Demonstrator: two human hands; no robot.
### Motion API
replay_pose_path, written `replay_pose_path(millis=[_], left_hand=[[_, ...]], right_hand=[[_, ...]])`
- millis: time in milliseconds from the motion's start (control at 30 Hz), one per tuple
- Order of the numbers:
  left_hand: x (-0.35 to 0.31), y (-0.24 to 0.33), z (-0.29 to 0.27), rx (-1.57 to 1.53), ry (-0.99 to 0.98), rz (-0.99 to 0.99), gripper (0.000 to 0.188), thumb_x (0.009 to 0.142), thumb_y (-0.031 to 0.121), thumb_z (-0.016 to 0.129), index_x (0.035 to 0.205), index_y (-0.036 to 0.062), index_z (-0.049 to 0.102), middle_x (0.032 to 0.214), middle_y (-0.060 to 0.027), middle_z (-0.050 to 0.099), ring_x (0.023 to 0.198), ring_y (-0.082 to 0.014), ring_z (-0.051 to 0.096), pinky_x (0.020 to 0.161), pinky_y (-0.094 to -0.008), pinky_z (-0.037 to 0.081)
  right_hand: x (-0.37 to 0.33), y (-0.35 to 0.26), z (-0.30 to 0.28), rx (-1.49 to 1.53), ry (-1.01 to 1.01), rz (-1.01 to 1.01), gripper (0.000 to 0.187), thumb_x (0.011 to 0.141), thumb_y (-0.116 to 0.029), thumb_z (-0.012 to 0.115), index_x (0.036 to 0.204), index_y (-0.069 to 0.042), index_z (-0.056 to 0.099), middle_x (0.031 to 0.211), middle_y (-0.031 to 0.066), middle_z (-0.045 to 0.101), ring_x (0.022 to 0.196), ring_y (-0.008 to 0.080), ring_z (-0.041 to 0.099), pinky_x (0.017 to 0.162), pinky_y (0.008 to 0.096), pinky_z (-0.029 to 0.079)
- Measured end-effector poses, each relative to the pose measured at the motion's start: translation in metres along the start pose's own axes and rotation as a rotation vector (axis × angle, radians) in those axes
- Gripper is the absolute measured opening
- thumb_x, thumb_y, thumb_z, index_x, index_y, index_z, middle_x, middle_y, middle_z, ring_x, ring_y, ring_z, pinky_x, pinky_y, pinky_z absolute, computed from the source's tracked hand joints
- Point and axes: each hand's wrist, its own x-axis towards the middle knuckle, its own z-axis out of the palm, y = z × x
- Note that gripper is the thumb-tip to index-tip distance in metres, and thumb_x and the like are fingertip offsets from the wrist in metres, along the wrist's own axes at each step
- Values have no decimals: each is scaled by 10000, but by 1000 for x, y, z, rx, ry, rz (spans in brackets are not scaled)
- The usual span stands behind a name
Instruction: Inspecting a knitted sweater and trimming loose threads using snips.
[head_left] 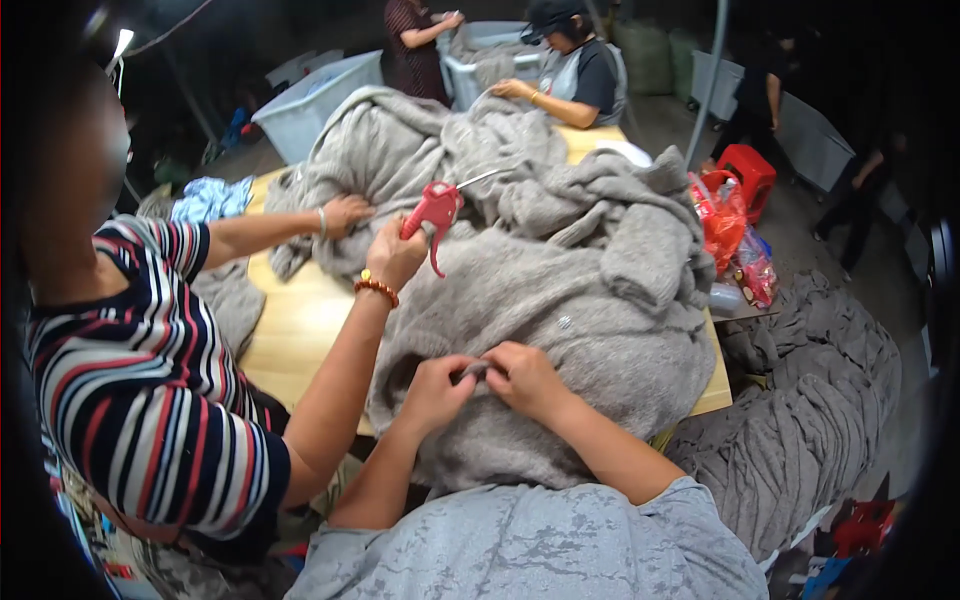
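Observation:
A big heap of fuzzy grey knit fabric [600,350] covers much of the wooden table in front of me. At its near edge my left hand [440,392] and my right hand [522,380] meet, both closed in a pinch. A small fold of the grey fabric is between their fingertips. Just left of my hands the cloth forms a dark hollow. Beyond them, a co-worker's hand holds a red air blow gun [436,212] with a thin metal nozzle over the heap. That person's other hand rests on the fabric.
The co-worker in a striped shirt [150,370] stands close on my left. The wooden table [300,325] shows there. More grey fabric [800,420] is piled at right, near red bags [720,215] and a red stool [748,178]. Pale bins [320,105] and other people are at the back.

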Motion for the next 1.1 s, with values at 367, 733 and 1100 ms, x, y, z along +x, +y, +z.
replay_pose_path(millis=[367, 733, 1100], left_hand=[[3, -9, 11, -65, 144, 108, 151, 775, 72, 603, 885, -6, 672, 705, -93, 667, 628, -83, 593, 578, -254, 465], [5, -9, 16, -114, 181, 52, 156, 752, 88, 602, 846, -15, 672, 681, -105, 661, 606, -99, 597, 557, -258, 455], [4, -4, 15, 31, 185, 112, 121, 797, 51, 586, 836, -36, 660, 620, -52, 624, 556, -52, 523, 500, -239, 414]], right_hand=[[6, 0, -5, -91, -33, -33, 127, 764, -27, 576, 888, -2, 591, 823, 158, 612, 740, 338, 605, 654, 402, 485], [-1, -5, -3, -150, 12, -21, 187, 731, -51, 608, 909, 4, 626, 780, 150, 616, 644, 277, 604, 595, 356, 484], [1, 13, 11, -146, -3, 24, 132, 736, -103, 576, 823, -6, 596, 815, 175, 616, 791, 353, 606, 722, 439, 485]])
